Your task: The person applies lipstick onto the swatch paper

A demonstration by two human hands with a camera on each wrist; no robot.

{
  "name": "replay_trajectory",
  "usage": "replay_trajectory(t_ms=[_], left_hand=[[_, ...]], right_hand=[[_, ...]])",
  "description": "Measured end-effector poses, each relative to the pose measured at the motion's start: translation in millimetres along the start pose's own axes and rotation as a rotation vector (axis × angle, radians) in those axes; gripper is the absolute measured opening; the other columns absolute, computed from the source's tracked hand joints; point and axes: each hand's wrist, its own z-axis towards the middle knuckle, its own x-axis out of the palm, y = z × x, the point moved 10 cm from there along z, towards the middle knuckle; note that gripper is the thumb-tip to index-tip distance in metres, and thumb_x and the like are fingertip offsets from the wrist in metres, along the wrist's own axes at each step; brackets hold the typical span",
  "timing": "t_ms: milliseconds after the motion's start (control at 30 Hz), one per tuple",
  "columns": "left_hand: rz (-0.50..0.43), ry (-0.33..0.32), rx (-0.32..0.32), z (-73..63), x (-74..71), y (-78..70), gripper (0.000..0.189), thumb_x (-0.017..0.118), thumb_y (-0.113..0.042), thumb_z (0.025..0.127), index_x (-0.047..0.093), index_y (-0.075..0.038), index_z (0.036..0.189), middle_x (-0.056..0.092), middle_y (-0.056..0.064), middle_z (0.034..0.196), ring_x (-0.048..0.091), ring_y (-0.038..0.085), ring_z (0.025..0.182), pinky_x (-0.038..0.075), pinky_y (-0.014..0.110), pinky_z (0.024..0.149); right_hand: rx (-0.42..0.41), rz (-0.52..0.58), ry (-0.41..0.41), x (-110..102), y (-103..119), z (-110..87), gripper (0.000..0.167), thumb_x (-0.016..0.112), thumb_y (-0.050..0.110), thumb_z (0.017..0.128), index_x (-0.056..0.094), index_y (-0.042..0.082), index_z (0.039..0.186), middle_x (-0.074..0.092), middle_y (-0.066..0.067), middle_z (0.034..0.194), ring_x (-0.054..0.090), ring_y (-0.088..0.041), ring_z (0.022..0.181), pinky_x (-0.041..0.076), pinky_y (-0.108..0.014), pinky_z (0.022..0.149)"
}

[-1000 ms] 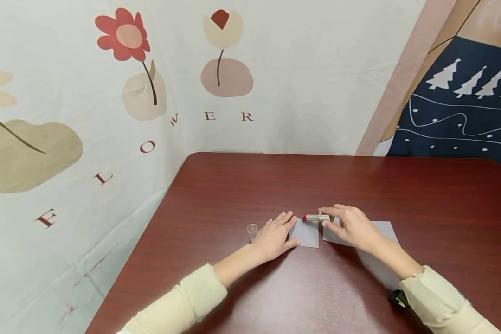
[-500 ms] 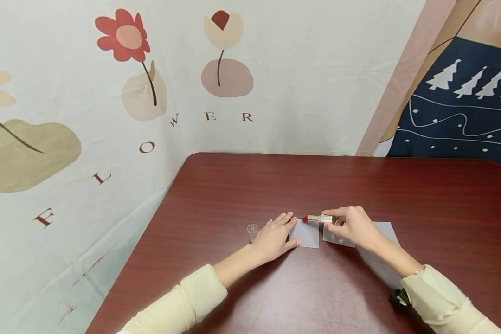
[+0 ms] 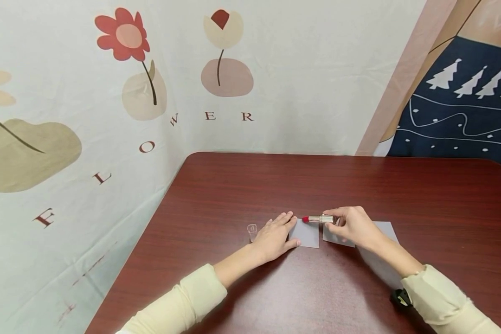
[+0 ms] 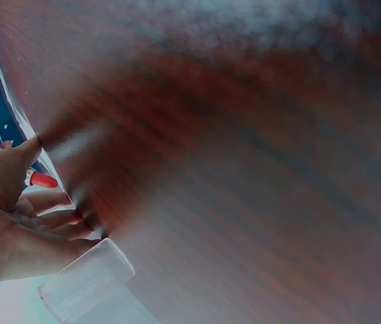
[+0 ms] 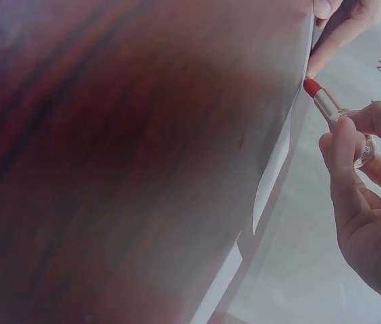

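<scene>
My left hand (image 3: 273, 236) lies with fingers extended on the left part of a small pale paper square (image 3: 308, 237), thumb and fingertips over its edge. In my right hand (image 3: 355, 227) a lipstick (image 3: 317, 219) is pinched by its base between thumb and fingers, lying nearly level. Its red tip points left, right at the square's far edge in the head view. The right wrist view shows the gold and silver lipstick tube (image 5: 330, 108) with the red end close to the left hand's fingers. A clear cap (image 3: 252, 229) stands just left of the left hand.
A larger pale sheet (image 3: 386, 228) lies under the right hand and forearm, partly hidden. By the right sleeve is a small black object (image 3: 401, 298). The dark red wooden table (image 3: 242, 185) meets a flower-printed cloth (image 3: 309, 93) at its back and left.
My right fingers have drawn in from a spread pose and now pinch the lipstick's base. The lipstick has barely shifted. My left hand and the papers have stayed put.
</scene>
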Motion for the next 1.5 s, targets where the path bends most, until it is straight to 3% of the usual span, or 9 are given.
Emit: replay_trajectory(t_ms=[433, 867, 1500], left_hand=[[0.007, 0.001, 0.006, -0.5, -0.3, 1.2, 0.063, 0.053, -0.044, 0.092, 0.038, -0.009, 0.143, 0.03, 0.008, 0.149, 0.024, 0.021, 0.137, 0.027, 0.044, 0.106], [0.008, 0.006, -0.003, 1.2, 0.9, 1.0, 0.063, 0.054, -0.044, 0.092, 0.038, -0.01, 0.143, 0.03, 0.007, 0.149, 0.025, 0.021, 0.137, 0.027, 0.044, 0.106], [0.013, -0.005, -0.004, 0.7, -0.2, 0.7, 0.063, 0.055, -0.044, 0.091, 0.039, -0.01, 0.143, 0.032, 0.007, 0.148, 0.026, 0.021, 0.136, 0.028, 0.044, 0.105]], right_hand=[[-0.046, -0.052, -0.013, 0, 6, 3.4, 0.025, 0.067, -0.001, 0.078, 0.068, -0.003, 0.103, 0.051, 0.009, 0.056, 0.042, 0.003, 0.035, 0.039, -0.022, 0.038], [-0.075, -0.097, -0.047, -3, 10, 3.1, 0.021, 0.068, -0.001, 0.077, 0.07, 0.0, 0.098, 0.053, 0.007, 0.066, 0.041, -0.003, 0.05, 0.036, -0.02, 0.044], [-0.073, -0.111, -0.042, -1, 7, 4.6, 0.02, 0.068, 0.003, 0.079, 0.07, -0.001, 0.099, 0.053, 0.007, 0.067, 0.042, -0.003, 0.05, 0.038, -0.02, 0.044]])
